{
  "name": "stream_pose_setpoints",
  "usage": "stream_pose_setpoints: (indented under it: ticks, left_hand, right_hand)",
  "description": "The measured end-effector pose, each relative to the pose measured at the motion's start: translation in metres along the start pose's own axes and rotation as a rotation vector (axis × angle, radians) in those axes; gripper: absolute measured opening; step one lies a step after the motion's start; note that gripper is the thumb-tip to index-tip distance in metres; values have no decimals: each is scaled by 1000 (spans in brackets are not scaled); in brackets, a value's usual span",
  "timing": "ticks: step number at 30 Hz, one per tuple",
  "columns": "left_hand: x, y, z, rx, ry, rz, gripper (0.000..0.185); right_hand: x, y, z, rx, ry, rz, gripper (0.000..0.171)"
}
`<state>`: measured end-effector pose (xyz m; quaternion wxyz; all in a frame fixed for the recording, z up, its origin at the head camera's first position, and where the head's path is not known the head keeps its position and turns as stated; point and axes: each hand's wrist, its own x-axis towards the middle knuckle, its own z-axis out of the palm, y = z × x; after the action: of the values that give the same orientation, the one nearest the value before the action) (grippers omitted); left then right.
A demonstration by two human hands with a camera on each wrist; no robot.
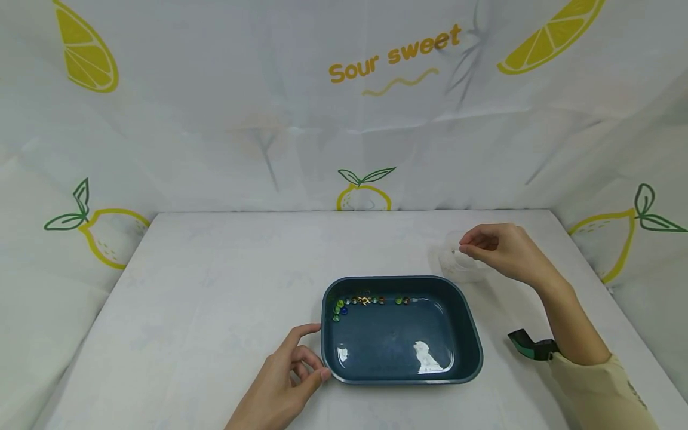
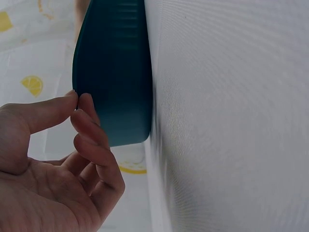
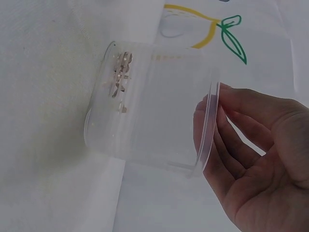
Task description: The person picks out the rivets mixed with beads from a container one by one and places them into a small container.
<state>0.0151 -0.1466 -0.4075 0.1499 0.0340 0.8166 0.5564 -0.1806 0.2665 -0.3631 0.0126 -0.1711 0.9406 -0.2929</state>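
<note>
If the left hand shoves the blue tray in the head view, the beads along its far side could roll out of line; right hand is at the clear cup, by the tray's far right corner. Left wrist: fingers loosely bent, tips at tray rim and outer wall, not wrapped round. Right wrist: fingers bent at the cup's mouth, can't tell if pinching anything; a knock might spill the small pieces at its bottom.
</note>
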Motion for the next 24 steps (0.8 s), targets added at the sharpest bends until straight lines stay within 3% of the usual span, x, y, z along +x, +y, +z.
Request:
stream_pose_setpoints:
  ticks: [24]
  left_hand:
    - [0,0,1,18,-3,-27,71]
  right_hand:
    - [-4,-5,-1,8,33,-19,9]
